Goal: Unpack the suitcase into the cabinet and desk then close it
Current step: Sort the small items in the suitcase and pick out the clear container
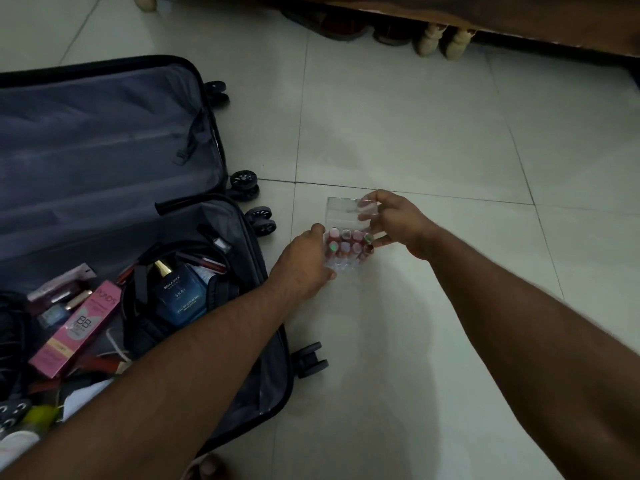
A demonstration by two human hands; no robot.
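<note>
An open dark suitcase (114, 157) lies on the floor at the left, its grey-lined lid half bare. The near half holds cosmetics: a pink BB cream box (74, 329), a blue cologne bottle (180, 294) in a black pouch, and other small items. To its right, low over the tiles, both hands hold a clear plastic case (349, 233) with several pink and red nail polish bottles. My left hand (301, 265) grips its near left side. My right hand (398, 225) pinches its far right edge and raised clear lid.
Pale floor tiles (415, 126) stretch to the right of the suitcase. At the top, shoes (332, 27) and cream furniture legs (445, 39) sit under a wooden edge. Suitcase wheels (244, 181) stick out toward the case.
</note>
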